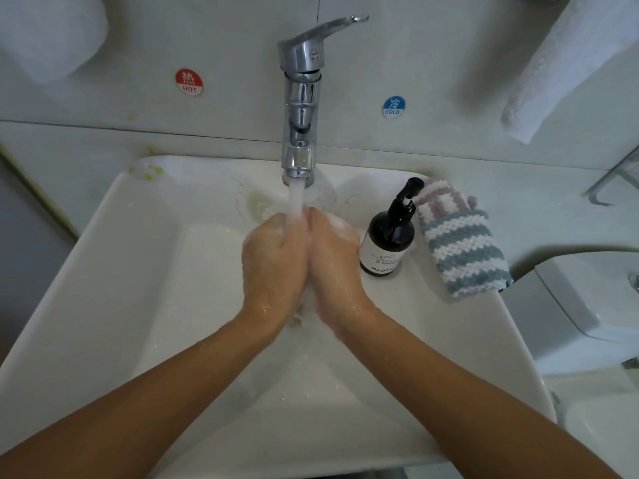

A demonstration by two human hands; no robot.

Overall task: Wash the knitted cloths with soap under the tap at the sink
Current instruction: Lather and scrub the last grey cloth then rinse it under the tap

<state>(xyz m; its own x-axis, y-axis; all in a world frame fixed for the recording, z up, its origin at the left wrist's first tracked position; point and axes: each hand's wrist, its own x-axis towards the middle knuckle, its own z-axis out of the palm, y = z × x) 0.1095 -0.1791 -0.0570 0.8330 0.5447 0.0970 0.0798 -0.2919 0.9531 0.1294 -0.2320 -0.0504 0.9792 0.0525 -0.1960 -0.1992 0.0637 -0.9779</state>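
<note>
Water (296, 198) pours over left hand (273, 261) and right hand (333, 257) — pressed together, grip seemingly empty but hidden.

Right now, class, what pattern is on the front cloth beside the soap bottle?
Blue-grey and white stripes on the cloth, clearest in the head view.

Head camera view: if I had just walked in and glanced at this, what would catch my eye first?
First, the two soapy hands, left hand and right hand, pressed together under the white stream from the chrome tap over the middle of the sink. Next, the dark soap bottle on the sink's right rim, with striped knitted cloths lying just right of it. Red HOT and blue COLD stickers flank the tap on the wall.
</note>
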